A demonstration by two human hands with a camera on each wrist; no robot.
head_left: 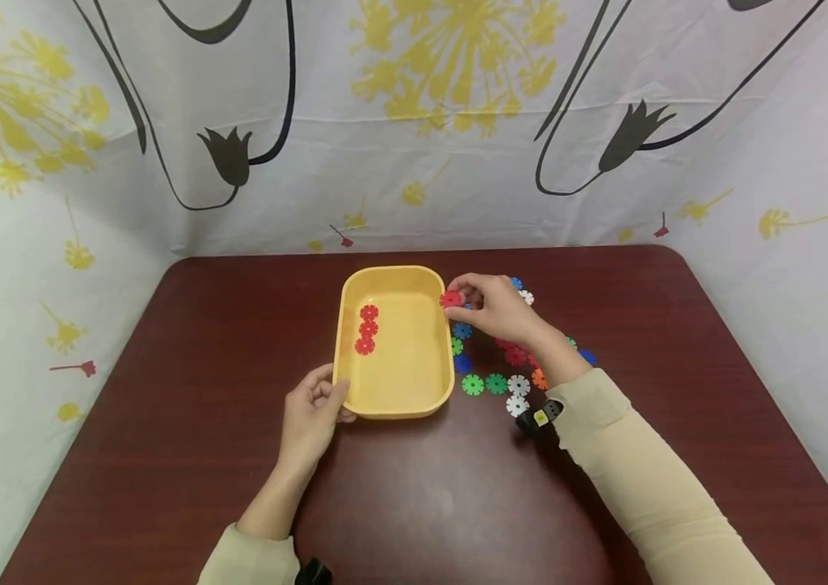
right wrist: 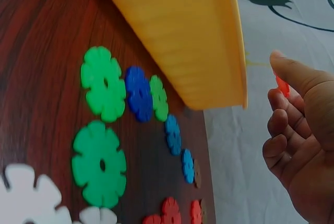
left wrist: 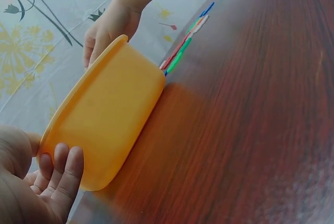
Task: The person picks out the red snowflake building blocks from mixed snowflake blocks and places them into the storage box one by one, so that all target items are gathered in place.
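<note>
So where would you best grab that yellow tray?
Probably by the rim of the yellow tray, coming from the left: its raised wall should let a thumb hook over and fingers brace outside, much as the left hand grips the near-left corner. On the right, loose discs lie close.

They wear plain pale-beige long sleeves, left sleeve (head_left: 253,559) and lightly creased right sleeve (head_left: 655,479), plus small black boxy right-wrist device (head_left: 539,416) with yellow square marking and black left-wrist device (head_left: 314,573), partly cut off.

Red disc (right wrist: 282,86) mostly hidden by thumb (right wrist: 297,73) in right wrist view, blurred white disc (right wrist: 36,203) cropped
</note>
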